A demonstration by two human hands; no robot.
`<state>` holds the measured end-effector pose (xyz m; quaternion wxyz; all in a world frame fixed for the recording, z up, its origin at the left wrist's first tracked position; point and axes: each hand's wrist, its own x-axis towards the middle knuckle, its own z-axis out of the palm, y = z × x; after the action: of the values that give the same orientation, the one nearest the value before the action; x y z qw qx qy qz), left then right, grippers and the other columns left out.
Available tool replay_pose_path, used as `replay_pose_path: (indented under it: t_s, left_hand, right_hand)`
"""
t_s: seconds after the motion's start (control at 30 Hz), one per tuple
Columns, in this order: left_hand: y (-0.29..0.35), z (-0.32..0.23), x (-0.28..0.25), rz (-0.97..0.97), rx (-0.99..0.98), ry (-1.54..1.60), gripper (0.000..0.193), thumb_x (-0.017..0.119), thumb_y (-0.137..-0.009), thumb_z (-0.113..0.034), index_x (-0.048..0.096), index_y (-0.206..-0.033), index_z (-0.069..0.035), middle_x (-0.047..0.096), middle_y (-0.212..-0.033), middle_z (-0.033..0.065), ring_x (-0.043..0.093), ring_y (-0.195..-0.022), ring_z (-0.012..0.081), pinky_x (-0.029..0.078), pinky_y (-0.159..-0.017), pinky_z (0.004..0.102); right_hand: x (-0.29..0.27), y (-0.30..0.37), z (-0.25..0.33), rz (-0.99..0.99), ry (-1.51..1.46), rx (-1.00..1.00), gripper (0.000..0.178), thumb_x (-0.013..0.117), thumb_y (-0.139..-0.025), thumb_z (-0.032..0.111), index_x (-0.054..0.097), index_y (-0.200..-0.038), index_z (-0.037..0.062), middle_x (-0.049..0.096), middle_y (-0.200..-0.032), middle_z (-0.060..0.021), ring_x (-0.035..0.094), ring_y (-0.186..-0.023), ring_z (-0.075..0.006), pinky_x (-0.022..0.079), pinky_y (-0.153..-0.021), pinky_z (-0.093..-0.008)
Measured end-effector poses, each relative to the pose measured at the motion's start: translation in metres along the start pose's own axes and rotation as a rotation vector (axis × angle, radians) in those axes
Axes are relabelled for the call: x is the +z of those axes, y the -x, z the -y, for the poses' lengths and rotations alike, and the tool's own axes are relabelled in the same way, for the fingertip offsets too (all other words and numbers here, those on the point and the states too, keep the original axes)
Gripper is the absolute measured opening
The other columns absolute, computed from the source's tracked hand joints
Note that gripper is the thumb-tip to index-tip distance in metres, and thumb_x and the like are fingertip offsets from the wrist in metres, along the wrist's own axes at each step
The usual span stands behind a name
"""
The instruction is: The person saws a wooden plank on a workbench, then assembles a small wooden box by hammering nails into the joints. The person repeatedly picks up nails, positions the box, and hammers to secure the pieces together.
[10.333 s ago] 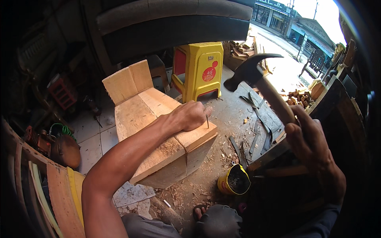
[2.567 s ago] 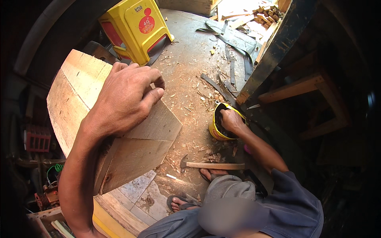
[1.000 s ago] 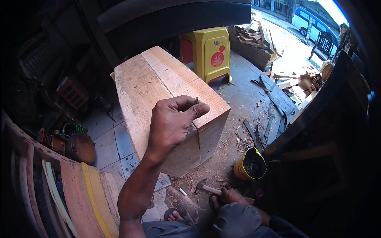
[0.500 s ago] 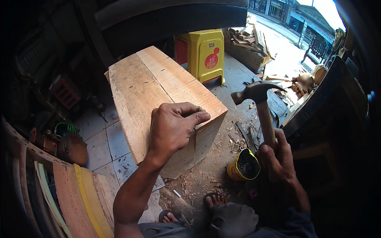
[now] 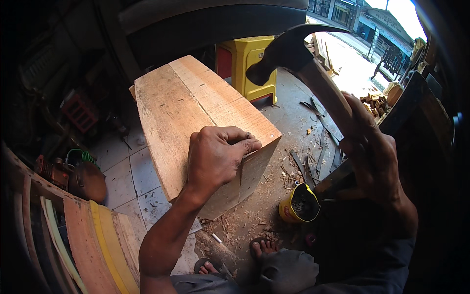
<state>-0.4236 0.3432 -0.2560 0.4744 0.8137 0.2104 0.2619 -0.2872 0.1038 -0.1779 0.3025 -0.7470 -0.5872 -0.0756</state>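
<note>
A wooden box-like piece [image 5: 171,105] topped with pale planks stands on the floor in front of me. My left hand [image 5: 215,154] rests at its near right edge, thumb and forefinger pinched on a nail [image 5: 249,135], of which only the tip end at the top shows. A second nail head [image 5: 272,135] sits close to the corner of the top. My right hand [image 5: 369,152] grips the wooden handle of a claw hammer [image 5: 298,56], raised well above the planks, with its dark head to the right of and beyond my left hand.
A yellow bucket [image 5: 286,210] with small dark bits inside stands by my feet. Wood shavings and dark strips [image 5: 306,169] lie on the floor. Behind the box is a yellow plastic stool [image 5: 240,73]. Curved boards [image 5: 81,235] lean at lower left; a red crate [image 5: 81,115] sits farther back.
My right hand has lifted the hammer upward and closer to me, so it looks larger. My left hand stays at the plank edge in the same pinch.
</note>
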Motion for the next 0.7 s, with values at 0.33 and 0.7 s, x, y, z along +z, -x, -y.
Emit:
replay_pose_path:
  t_s: [0.33,0.7]
  left_hand:
    - [-0.014,-0.015,-0.046,0.471,-0.053,-0.025,0.053,0.079,-0.090,-0.015,0.063,-0.137,0.004,0.074,-0.120,0.0186,0.070,-0.111,0.0197,0.054,-0.099,0.0326]
    - [-0.140,0.027,-0.004,0.417,0.321,-0.837,0.049,0.044,-0.108,-0.043,0.078,-0.105,-0.008,0.070,-0.093,0.0127,0.064,-0.101,0.0298,0.046,-0.104,0.0468]
  right_hand:
    - [-0.009,0.011,0.008,0.019,-0.056,0.213,0.049,0.072,-0.094,0.012,0.059,-0.141,0.0079,0.074,-0.096,-0.0224,0.076,-0.087,-0.0340,0.058,-0.074,-0.0426]
    - [-0.012,-0.014,0.014,-0.358,-0.564,0.124,0.022,0.054,-0.108,0.027,0.048,-0.115,0.0068,0.055,-0.071,-0.0035,0.052,-0.049,-0.0118,0.042,-0.041,-0.0281]
